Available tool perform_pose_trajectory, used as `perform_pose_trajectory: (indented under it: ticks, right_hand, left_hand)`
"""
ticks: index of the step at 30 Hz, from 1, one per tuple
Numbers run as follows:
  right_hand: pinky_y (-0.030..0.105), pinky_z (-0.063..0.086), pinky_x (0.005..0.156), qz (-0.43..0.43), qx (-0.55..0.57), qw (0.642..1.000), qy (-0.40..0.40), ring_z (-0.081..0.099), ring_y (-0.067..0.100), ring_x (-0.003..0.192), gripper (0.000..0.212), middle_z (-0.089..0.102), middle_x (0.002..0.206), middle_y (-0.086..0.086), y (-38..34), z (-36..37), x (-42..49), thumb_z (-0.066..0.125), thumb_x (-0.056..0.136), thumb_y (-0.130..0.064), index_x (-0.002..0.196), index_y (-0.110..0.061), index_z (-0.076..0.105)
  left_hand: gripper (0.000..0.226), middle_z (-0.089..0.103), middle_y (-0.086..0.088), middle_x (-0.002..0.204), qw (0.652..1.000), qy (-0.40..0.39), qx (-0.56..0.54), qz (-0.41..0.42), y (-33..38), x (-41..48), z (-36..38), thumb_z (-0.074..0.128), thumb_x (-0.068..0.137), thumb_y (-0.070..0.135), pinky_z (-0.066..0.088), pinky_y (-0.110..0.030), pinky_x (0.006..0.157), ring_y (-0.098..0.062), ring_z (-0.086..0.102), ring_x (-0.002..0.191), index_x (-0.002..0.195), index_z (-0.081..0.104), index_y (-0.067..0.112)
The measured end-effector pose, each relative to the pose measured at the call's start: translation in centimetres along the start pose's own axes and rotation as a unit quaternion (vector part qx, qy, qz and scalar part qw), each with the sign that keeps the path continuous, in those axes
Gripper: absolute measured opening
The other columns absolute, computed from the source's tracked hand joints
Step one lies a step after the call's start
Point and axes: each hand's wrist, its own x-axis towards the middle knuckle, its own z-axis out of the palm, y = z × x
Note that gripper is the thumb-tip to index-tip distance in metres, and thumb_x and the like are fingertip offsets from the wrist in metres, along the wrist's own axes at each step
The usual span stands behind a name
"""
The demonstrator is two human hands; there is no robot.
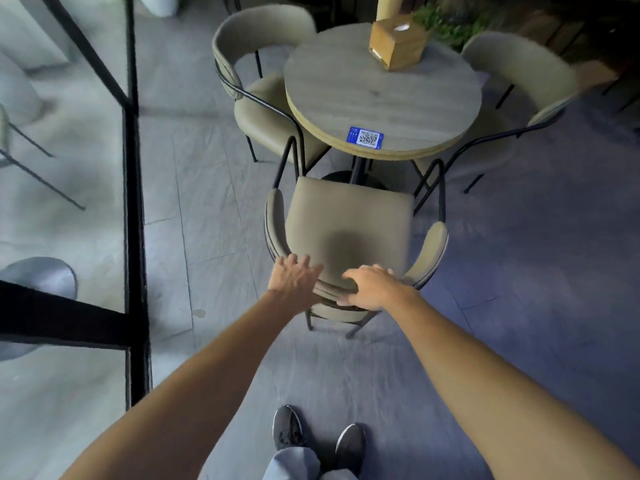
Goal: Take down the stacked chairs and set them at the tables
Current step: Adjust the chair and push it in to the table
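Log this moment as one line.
left hand: flat on chair back | right hand: grips back | chair: facing round table

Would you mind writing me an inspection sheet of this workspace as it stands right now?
Surface: round wooden table standing on a grey tiled floor.
Job's things: near chair faces the table, just short of it; a second padded edge under its backrest hints at a stack. Already set at the table are the left chair and right chair.
Clutter: wooden box and blue code sticker on the table.
Grip: left hand rests spread on the near chair's backrest; right hand curls over its top edge.
Cables: nothing seen.
Surroundings: black-framed glass partition on the left, plant behind the table.
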Motion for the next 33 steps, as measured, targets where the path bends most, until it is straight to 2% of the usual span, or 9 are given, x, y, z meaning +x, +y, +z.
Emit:
perform_pose_trajectory:
  ticks: [2,6,12,17,21,24,28,33]
  right_hand:
    - [0.048,0.032,0.107,-0.032,0.031,0.997,0.058,0.042,0.031,0.130,0.057,0.052,0.140,0.005,-2.0,-3.7,-1.7,0.056,0.092,-0.057,0.140,-0.028,0.051]
    - [0.045,0.041,0.106,-0.084,0.126,0.978,0.146,0.048,0.026,0.128,0.047,0.054,0.139,0.004,-6.4,-11.5,-4.3,0.050,0.097,-0.050,0.137,-0.025,0.054]
    - [0.043,0.048,0.096,-0.132,0.098,0.959,0.229,0.058,0.027,0.110,0.037,0.064,0.118,0.002,-12.7,-21.0,-5.0,0.050,0.093,-0.054,0.116,-0.029,0.064]
    - [0.044,0.049,0.092,-0.153,0.053,0.953,0.256,0.058,0.026,0.105,0.040,0.065,0.115,-0.002,-19.2,-25.6,-3.3,0.043,0.087,-0.059,0.111,-0.034,0.063]
    - [0.043,0.049,0.091,-0.148,0.043,0.949,0.276,0.059,0.026,0.107,0.033,0.066,0.114,-0.001,-24.6,-28.1,0.1,0.045,0.090,-0.053,0.109,-0.034,0.064]
    - [0.040,0.046,0.095,-0.133,0.046,0.950,0.278,0.056,0.028,0.113,0.031,0.063,0.120,0.004,-28.6,-29.4,3.1,0.048,0.093,-0.049,0.112,-0.031,0.065]
    - [0.029,0.034,0.082,-0.124,0.075,0.951,0.272,0.054,0.030,0.116,0.029,0.064,0.120,0.007,-32.9,-30.6,7.1,0.052,0.096,-0.042,0.112,-0.024,0.066]
    - [0.033,0.034,0.080,-0.074,0.038,0.959,0.273,0.055,0.032,0.116,0.030,0.062,0.125,0.006,-36.0,-33.0,12.7,0.052,0.093,-0.038,0.116,-0.024,0.064]
  left_hand:
    - [0.063,0.052,-0.006,0.130,0.999,0.010,-0.008,-0.040,-1.6,-1.7,-3.7,0.065,0.085,0.060,0.044,-0.044,0.097,-0.029,0.051,0.120,0.134,0.046,0.025]
    - [0.061,0.051,-0.008,0.132,0.991,0.083,-0.024,-0.099,-4.7,-5.3,-11.3,0.063,0.089,0.058,0.046,-0.046,0.096,-0.031,0.052,0.119,0.137,0.047,0.023]
    - [0.053,0.054,-0.009,0.131,0.973,0.171,-0.042,-0.150,-10.9,-7.7,-19.5,0.051,0.095,0.055,0.043,-0.046,0.097,-0.032,0.052,0.122,0.137,0.049,0.023]
    - [0.051,0.054,-0.009,0.130,0.966,0.198,-0.036,-0.164,-17.8,-8.2,-22.5,0.052,0.095,0.053,0.042,-0.044,0.097,-0.032,0.052,0.121,0.137,0.048,0.024]
    - [0.049,0.054,-0.010,0.128,0.966,0.198,-0.039,-0.159,-25.1,-7.0,-23.5,0.051,0.095,0.052,0.043,-0.044,0.095,-0.033,0.053,0.119,0.136,0.048,0.024]
    - [0.048,0.055,-0.010,0.128,0.968,0.197,-0.042,-0.150,-30.7,-6.1,-24.1,0.051,0.095,0.051,0.044,-0.044,0.094,-0.034,0.055,0.118,0.136,0.048,0.024]
    - [0.051,0.053,-0.010,0.130,0.977,0.171,-0.031,-0.125,-36.9,-4.6,-24.3,0.051,0.096,0.050,0.043,-0.043,0.094,-0.034,0.054,0.119,0.140,0.046,0.025]
    - [0.048,0.053,-0.011,0.131,0.982,0.158,-0.020,-0.102,-43.7,-0.6,-25.1,0.050,0.098,0.047,0.044,-0.044,0.096,-0.034,0.054,0.120,0.139,0.045,0.024]
